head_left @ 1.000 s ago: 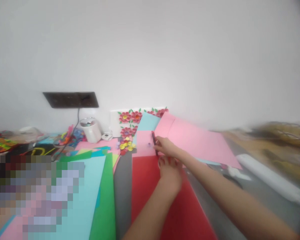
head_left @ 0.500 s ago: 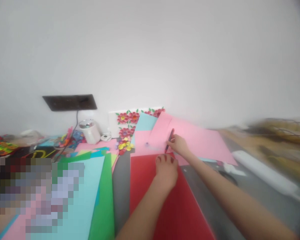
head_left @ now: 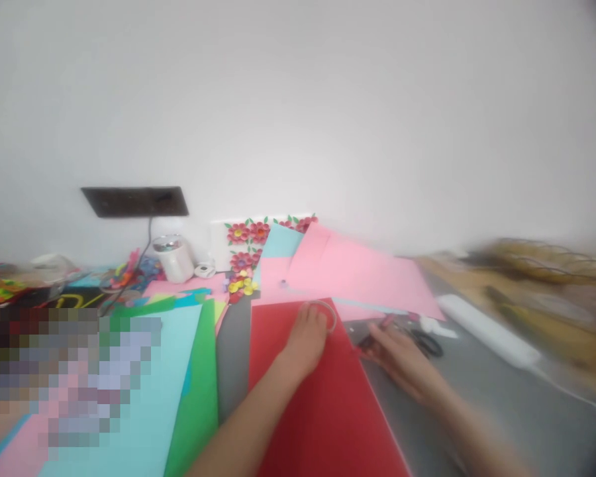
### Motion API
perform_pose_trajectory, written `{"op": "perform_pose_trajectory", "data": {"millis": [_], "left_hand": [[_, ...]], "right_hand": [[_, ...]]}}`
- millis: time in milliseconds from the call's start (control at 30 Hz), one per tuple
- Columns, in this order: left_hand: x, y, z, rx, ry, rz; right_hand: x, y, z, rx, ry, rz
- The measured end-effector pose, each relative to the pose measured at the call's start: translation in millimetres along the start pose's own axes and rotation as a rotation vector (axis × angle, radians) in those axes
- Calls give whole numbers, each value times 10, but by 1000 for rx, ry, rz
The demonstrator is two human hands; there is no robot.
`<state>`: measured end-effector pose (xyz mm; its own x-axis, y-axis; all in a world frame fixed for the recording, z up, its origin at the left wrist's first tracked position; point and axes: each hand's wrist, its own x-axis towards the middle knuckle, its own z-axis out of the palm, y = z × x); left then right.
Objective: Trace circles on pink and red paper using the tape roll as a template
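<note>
A large red paper sheet (head_left: 322, 397) lies in front of me on the grey table. Near its far edge, my left hand (head_left: 305, 338) presses down with bent fingers on a thin pale ring (head_left: 334, 317). Part of the ring is hidden under the fingers. Off the sheet's right edge is my right hand (head_left: 397, 358), smeared by motion, its fingers closed around a dark pen (head_left: 370, 340). Just beyond that hand lie black-handled scissors (head_left: 430, 344), partly covered by it.
Pink sheets (head_left: 362, 271) lean at the back beside a panel of paper flowers (head_left: 241, 233). Light blue (head_left: 144, 397) and green sheets (head_left: 198, 391) lie left, near another person's blurred-out area. A white tube-like object (head_left: 489, 331) and a wire basket (head_left: 541, 255) are right.
My right hand, with the pen, has moved right and nearer to me, off the sheet's far edge. The pale ring now shows by my left fingers. The view has shifted slightly.
</note>
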<state>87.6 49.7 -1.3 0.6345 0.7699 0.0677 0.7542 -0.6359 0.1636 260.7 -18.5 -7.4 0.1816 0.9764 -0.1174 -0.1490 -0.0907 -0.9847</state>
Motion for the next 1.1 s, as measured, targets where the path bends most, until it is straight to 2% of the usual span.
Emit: {"op": "perform_pose_trajectory", "data": {"millis": [167,300,367,467,567,833,1100], "left_hand": [[-225,28,-77,26,20,-12],[-658,-26,-121,71,62,-76],[-928,-114,-71,117,89,-74],[-1286,-277,62,158,226,-25],[-1494,-381,152,174,318,11],[-1532,-359,97,199,381,85],[-1540,-383,147,187,439,112]], "right_hand": [[-168,6,43,24,-46,56],[-190,1,63,-29,-55,66],[-198,13,62,-68,-63,69],[-218,14,65,-188,-3,73],[-255,-21,98,-312,55,75],[-293,-47,167,-496,104,53],[-255,69,107,-513,76,-17]]}}
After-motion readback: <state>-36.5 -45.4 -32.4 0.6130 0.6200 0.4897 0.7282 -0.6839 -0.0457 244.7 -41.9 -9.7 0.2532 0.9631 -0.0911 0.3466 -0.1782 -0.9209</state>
